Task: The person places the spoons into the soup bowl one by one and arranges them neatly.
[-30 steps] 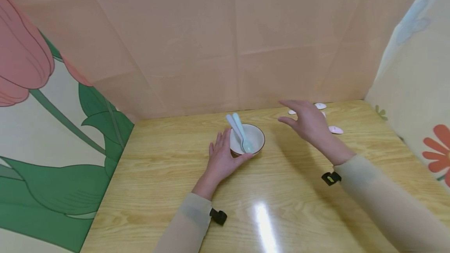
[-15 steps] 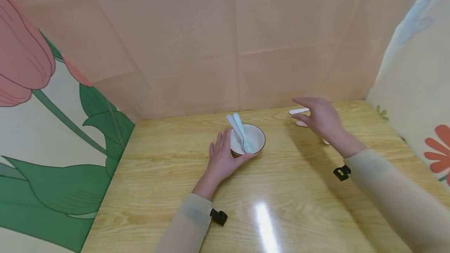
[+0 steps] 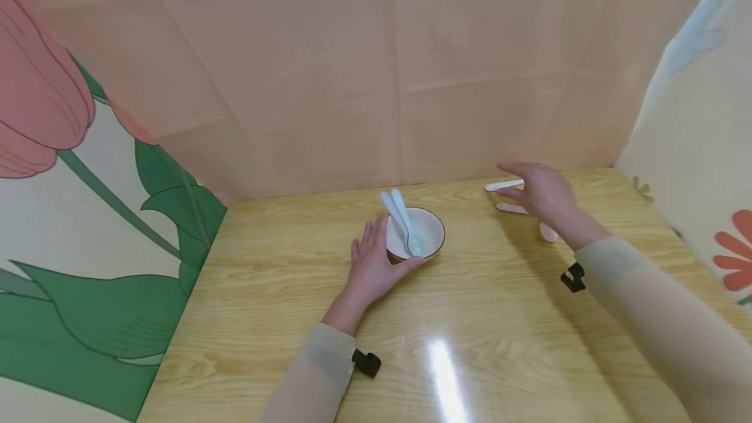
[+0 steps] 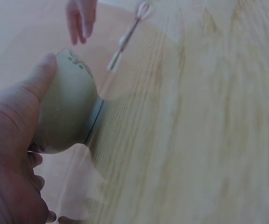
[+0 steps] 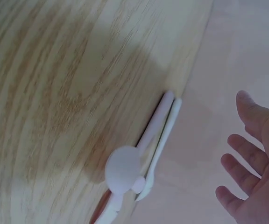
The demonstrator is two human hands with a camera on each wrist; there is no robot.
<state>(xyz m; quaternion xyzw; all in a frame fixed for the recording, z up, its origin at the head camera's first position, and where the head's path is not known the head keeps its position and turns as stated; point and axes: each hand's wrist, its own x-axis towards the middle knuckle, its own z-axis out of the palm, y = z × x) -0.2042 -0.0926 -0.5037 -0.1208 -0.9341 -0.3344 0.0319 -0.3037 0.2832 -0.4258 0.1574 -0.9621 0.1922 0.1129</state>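
Observation:
My left hand (image 3: 373,266) grips a small white bowl (image 3: 433,230) with a dark rim, thumb at the near side and fingers round the left side. In the left wrist view the bowl's outer wall (image 4: 69,107) shows a leaf pattern. Inside lean a lilac spoon (image 3: 389,203) and an aqua spoon (image 3: 414,242), handles crossing the far rim. My right hand (image 3: 543,194) hovers over several loose spoons at the back right, thumb and fingers apart, holding nothing. Below it lie a white spoon (image 5: 169,123) and a pale pink spoon (image 5: 154,120), partly covered by the hand in the head view.
Another pale pink spoon (image 3: 549,232) lies close by, under the right wrist. The wooden table (image 3: 264,292) meets a peach backdrop (image 3: 317,83) just behind the spoons. Flower-printed panels (image 3: 681,149) stand at both sides.
My right hand has moved to the right and lower over the loose spoons, uncovering their handles at its left. My left hand and the bowl have stayed in place.

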